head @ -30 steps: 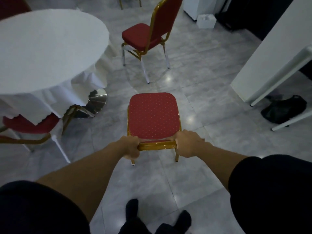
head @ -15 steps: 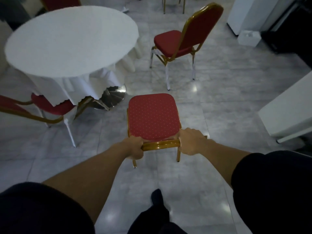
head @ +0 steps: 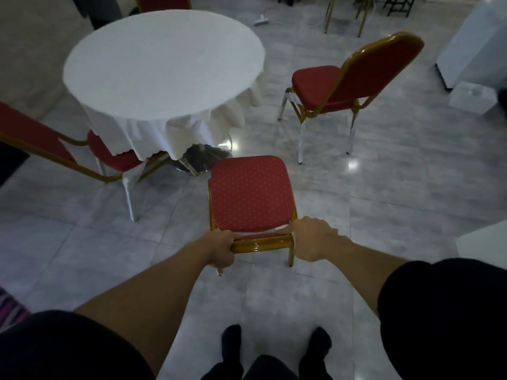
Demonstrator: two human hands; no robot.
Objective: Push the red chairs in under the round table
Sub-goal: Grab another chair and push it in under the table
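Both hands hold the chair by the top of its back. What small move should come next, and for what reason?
Probably push the chair forward and a little left, toward the table. The left hand and right hand already grip its gold back rail, and its seat front is still short of the tablecloth, near the shiny base. The chair on the left is already tucked under.

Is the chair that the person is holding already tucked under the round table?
No. The held chair stands on open floor short of the round table, gripped by both hands.
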